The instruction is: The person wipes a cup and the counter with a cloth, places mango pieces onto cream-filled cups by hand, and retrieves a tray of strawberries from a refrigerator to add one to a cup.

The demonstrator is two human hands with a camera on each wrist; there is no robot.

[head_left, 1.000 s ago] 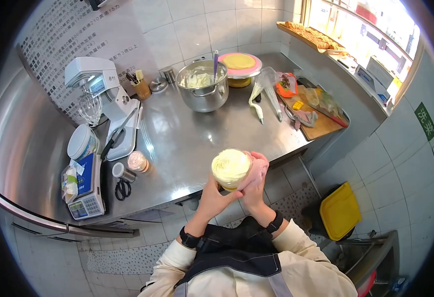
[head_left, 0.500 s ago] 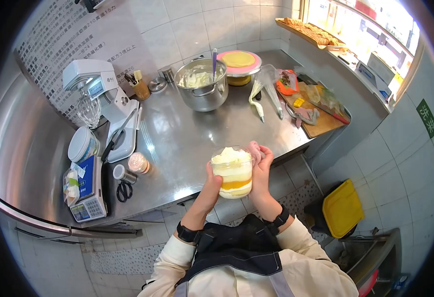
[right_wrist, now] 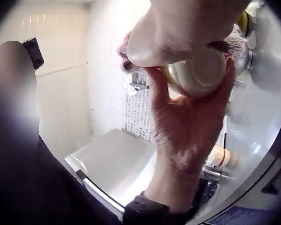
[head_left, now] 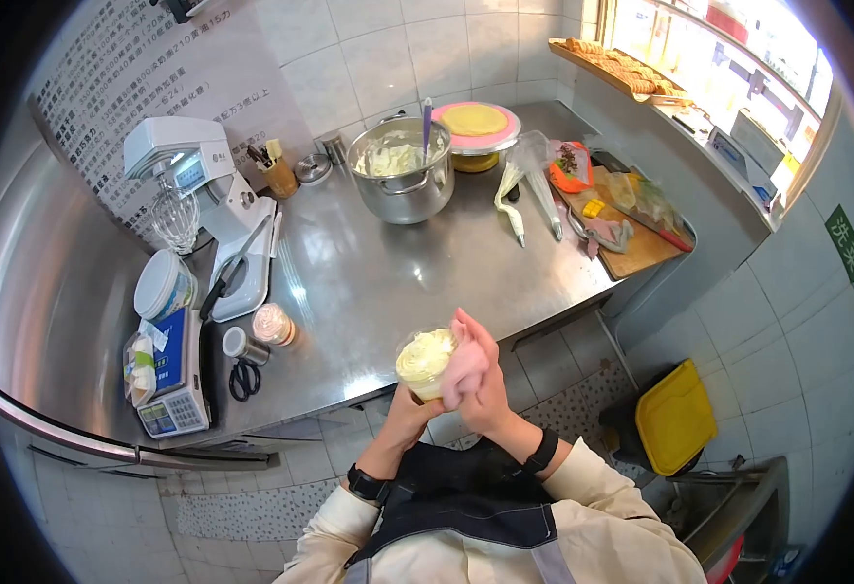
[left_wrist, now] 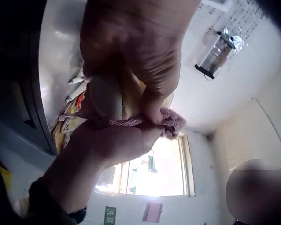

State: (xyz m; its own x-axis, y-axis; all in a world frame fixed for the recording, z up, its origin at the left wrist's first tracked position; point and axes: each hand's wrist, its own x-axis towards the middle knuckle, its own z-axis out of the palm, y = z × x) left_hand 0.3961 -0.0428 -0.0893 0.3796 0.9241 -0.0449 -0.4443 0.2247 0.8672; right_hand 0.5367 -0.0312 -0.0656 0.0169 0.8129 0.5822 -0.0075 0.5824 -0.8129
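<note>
Since the earlier frame, the filled cup [head_left: 424,358] has dropped slightly toward the body and drifted toward 9 o'clock, and it leans so that its cream top faces the head camera, where its layered side showed before. With it, the right hand [head_left: 485,391] and the pink cloth [head_left: 465,370] have closed in on the cup's 3 o'clock side. The cup is held up by the near edge of the counter [head_left: 364,277].

The left hand [head_left: 409,416] curls round the cup's lower part. The right hand holds the bunched cloth against the wall, its forefinger pointing up along it; how tightly it grips cannot be told. Taking the cup as centre, the steel pot [head_left: 403,198] stands near 12 o'clock, the piping bags [head_left: 511,200] at 1, the cutting board [head_left: 638,255] at 2 and a small jar [head_left: 273,324] between 9 and 10.

The likeliest trouble is the cloth catching the swirl: its folds sit right beside the rim, so a careless rub could smear the cream or leave lint. A smooth or damp wall could slip if the left hand's hold loosens under sideways pressure, and a steeper lean might shift the soft layers or spill the peak.
</note>
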